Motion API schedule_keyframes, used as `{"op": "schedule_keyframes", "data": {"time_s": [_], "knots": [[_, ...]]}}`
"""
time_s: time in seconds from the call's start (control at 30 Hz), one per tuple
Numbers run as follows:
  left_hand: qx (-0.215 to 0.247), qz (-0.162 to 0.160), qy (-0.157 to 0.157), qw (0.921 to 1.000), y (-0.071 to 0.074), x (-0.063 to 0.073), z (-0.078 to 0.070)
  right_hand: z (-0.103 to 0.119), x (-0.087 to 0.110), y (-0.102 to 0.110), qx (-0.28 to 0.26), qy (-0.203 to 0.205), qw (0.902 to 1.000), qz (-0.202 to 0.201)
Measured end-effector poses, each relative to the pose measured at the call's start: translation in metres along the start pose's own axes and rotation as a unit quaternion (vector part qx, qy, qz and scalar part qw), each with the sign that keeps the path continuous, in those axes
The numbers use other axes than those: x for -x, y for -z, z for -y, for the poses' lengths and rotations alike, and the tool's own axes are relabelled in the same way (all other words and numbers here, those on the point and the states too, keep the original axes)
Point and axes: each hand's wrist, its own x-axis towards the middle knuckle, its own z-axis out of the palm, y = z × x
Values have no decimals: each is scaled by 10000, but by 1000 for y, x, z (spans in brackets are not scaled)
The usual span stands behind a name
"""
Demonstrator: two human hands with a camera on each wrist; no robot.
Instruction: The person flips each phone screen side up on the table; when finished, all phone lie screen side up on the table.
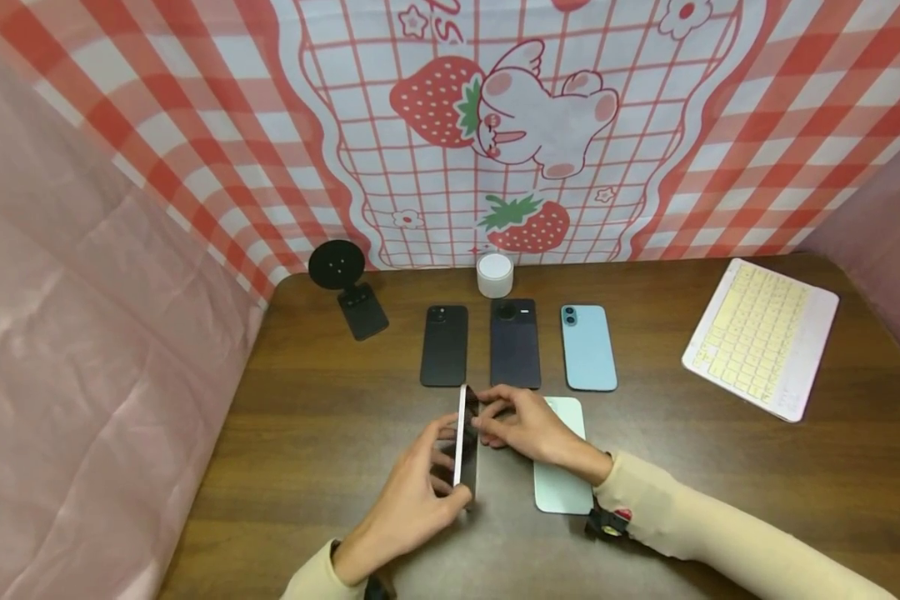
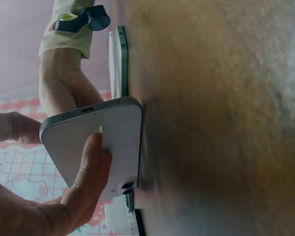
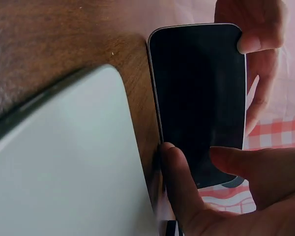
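A smartphone (image 1: pixel 460 442) stands on its long edge on the table, its black screen (image 3: pixel 201 88) turned right and its pale back (image 2: pixel 118 157) turned left. My left hand (image 1: pixel 412 496) grips it near the close end, with fingers against the back and the thumb at the corner. At the far end, my right hand (image 1: pixel 528 425) holds it with bent digits; one lies at the lower edge and another over the screen. Any right-hand fingertips beyond the phone are hidden. Partly under my right wrist lies a mint-green phone (image 1: pixel 562 487), back up.
Behind my hands lie a black phone (image 1: pixel 444 346), a dark blue phone (image 1: pixel 515 350) and a light blue phone (image 1: pixel 589 348). A black folding stand (image 1: pixel 362 312) is at the back left, a white round container (image 1: pixel 495 277) at the back. A keyboard (image 1: pixel 761 337) lies far right.
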Motion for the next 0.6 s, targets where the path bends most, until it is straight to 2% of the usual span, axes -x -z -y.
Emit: {"op": "schedule_keyframes", "data": {"time_s": [0.27, 0.43, 0.6], "knots": [[85, -305, 38, 9995, 7, -2, 5, -1, 0, 0, 283, -40, 9994, -190], [-86, -504, 181, 9985, 10, -1, 7, -2, -1, 0, 618, 95, 9976, -286], [-188, -537, 257, 9981, 13, 0, 9, -2, 0, 2, 976, 123, 9945, -371]]}}
